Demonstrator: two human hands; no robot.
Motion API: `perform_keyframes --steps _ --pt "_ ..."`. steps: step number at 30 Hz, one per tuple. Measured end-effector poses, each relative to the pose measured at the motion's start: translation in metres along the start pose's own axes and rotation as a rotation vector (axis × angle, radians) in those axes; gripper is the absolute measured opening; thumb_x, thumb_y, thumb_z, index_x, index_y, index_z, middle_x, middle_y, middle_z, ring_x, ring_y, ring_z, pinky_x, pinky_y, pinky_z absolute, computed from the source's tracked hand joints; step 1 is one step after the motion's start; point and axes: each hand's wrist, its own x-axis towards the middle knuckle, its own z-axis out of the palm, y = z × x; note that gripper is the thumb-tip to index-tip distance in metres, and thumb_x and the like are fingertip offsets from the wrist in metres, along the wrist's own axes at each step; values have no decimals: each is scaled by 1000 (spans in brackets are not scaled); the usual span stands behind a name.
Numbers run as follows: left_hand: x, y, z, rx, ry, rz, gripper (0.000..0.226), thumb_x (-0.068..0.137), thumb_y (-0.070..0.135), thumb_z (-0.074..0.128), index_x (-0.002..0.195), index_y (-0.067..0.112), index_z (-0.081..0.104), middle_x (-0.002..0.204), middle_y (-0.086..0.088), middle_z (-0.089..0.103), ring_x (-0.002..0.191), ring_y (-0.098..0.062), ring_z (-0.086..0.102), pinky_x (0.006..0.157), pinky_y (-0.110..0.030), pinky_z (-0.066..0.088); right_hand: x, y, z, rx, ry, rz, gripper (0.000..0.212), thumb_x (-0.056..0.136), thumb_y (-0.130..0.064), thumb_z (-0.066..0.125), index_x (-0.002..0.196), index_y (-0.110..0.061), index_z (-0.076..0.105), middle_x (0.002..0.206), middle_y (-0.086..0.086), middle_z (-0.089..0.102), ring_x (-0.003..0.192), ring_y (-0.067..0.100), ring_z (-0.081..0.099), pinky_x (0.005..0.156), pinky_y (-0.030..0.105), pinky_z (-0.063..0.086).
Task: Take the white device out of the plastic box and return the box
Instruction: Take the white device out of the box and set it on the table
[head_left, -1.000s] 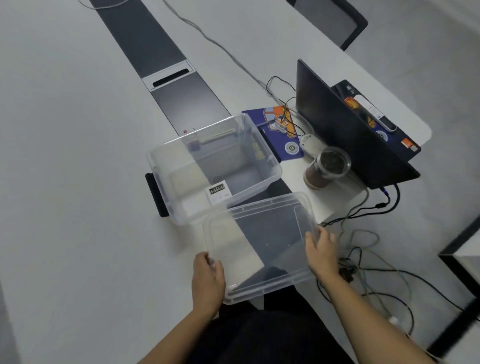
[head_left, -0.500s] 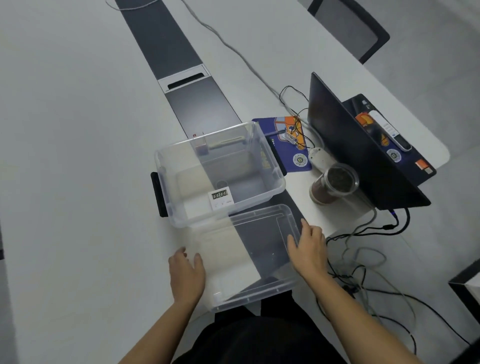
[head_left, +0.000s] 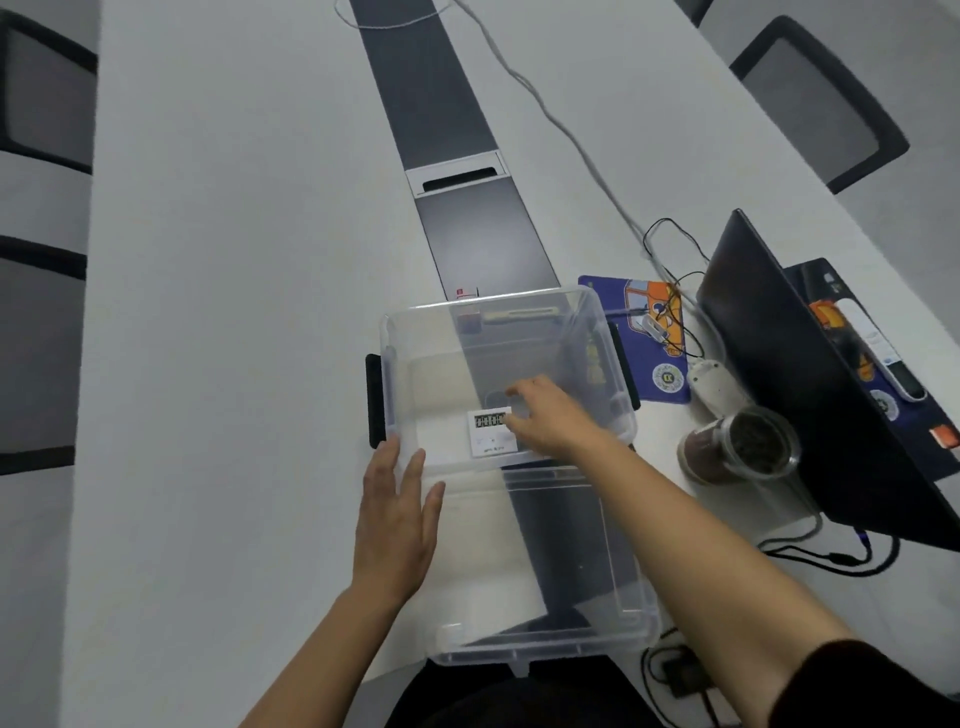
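A clear plastic box (head_left: 388, 332) with black side latches stands open on the white table. The white device (head_left: 487, 439), a small timer with a dark digit display, lies on its bottom near the front wall. My right hand (head_left: 550, 415) reaches down into the box, fingers curled at the device's right edge; whether they grip it is unclear. My left hand (head_left: 397, 525) lies flat with fingers apart, fingertips against the box's near left corner. The clear lid (head_left: 571, 597) lies upside down in front of the box, partly over the table edge.
A dark laptop (head_left: 810, 374) stands open at the right. A glass jar with dark contents (head_left: 743, 449), a white mouse (head_left: 719, 382) and a blue mouse pad (head_left: 649, 332) sit beside the box. Cables (head_left: 810, 556) trail off the right edge. A dark strip (head_left: 467, 223) runs down the table's middle.
Both hands have let go of the lid, which now lies on the table. My right hand has moved forward into the box to the device; my left hand has slid up to the box's corner.
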Motion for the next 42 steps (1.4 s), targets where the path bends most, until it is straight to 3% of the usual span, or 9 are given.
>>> perform_keyframes --steps 8,14,19,22,25,28,31,36,42 --pt "8 2 -3 42 41 -20 39 92 30 55 119 5 68 141 -15 47 131 -28 44 91 -41 57 43 -9 23 -280 -238 -69 53 83 -37 67 129 -14 56 136 10 49 119 34 50 101 41 43" --pt "9 5 -6 82 35 -24 38 90 29 59 118 6 70 139 -15 50 127 -28 47 91 -39 55 28 -15 9 -159 -172 -126 25 83 -39 73 90 -15 72 71 -6 48 75 21 51 60 30 35" --pt "10 11 -20 30 -21 -86 42 92 36 57 128 14 65 140 -9 56 126 -29 54 98 -45 51 -14 -10 -4 102 114 -139 31 84 -46 70 111 -31 72 94 -5 49 81 13 52 71 29 45" --pt "19 34 -45 -271 -13 -369 39 98 36 51 131 19 60 132 0 61 121 -20 57 97 -35 48 -45 -4 -6 267 323 -271 33 82 -40 74 114 -31 73 91 -8 46 80 7 50 68 30 50" --pt "34 65 -74 -781 -13 -761 29 99 40 47 113 21 65 114 0 70 102 -18 65 78 -29 49 -75 -1 -5 334 444 -402 33 81 -33 76 114 -33 73 97 -8 49 89 7 53 71 26 53" --pt "41 87 -88 -1003 -157 -865 39 96 50 47 108 19 67 100 -5 75 92 -24 69 71 -34 55 -98 -8 -3 343 492 -482 32 87 -43 65 117 -35 71 105 -9 49 89 10 55 71 23 56" --pt "36 103 -86 -1168 -147 -870 31 93 34 61 110 10 70 97 -13 77 84 -25 70 68 -33 54 -110 -10 4 335 495 -565 31 91 -45 59 118 -35 70 114 -9 49 91 8 55 74 19 55" --pt "15 116 -84 -1096 58 -792 23 93 19 64 115 13 70 94 -8 78 81 -22 72 71 -31 58 -124 -12 6 898 166 -330 50 90 -4 53 129 -36 55 128 -11 54 115 2 56 88 25 53" --pt "-16 117 -94 -1032 107 -734 25 97 13 57 115 24 70 100 -4 78 91 -21 73 79 -33 59 -131 -22 4 1165 -168 -203 27 101 -16 50 123 -23 64 99 5 76 71 14 66 61 25 50"
